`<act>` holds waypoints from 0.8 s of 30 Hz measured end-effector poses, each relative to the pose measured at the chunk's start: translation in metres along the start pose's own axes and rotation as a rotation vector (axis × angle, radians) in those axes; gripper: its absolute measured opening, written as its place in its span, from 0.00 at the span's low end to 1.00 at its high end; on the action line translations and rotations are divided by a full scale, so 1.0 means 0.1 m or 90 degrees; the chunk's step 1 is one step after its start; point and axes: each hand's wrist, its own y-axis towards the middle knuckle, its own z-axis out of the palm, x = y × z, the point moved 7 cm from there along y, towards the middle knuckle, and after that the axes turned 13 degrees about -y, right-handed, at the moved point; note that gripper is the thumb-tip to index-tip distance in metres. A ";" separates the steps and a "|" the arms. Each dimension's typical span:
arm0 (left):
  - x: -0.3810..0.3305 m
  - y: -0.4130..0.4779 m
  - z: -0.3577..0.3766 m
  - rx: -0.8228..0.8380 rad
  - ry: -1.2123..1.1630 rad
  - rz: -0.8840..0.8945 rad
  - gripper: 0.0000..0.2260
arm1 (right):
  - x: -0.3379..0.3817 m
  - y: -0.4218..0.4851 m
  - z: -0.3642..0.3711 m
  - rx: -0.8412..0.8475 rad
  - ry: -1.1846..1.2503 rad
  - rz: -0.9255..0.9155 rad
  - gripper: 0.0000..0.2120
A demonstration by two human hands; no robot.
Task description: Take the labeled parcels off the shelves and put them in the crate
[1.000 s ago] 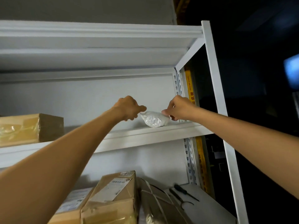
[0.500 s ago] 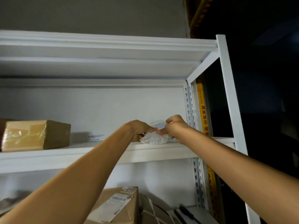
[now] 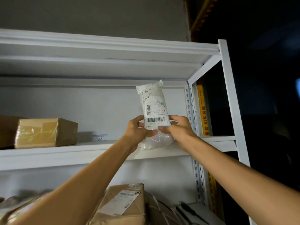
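A white plastic bag parcel [image 3: 153,103] with a barcode label and handwriting stands upright above the right end of the white shelf [image 3: 81,155]. My left hand [image 3: 138,130] grips its lower left side and my right hand [image 3: 178,129] grips its lower right side. A taped brown box [image 3: 45,133] sits on the same shelf to the left. On the shelf below, a labeled cardboard box [image 3: 123,207] lies under my left forearm. No crate is in view.
The white rack post [image 3: 230,98] stands just right of my hands, with a dark aisle beyond it. A small label card [image 3: 99,137] leans at the back of the shelf. Dark tools [image 3: 186,211] lie on the lower shelf at the right.
Both hands closed on the bag parcel and tipped it from lying on the shelf to upright, label toward me. The view has tilted upward.
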 end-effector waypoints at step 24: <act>-0.13 -0.37 0.21 -0.062 -0.151 0.075 0.25 | -0.08 -0.25 0.23 0.155 0.269 0.079 0.17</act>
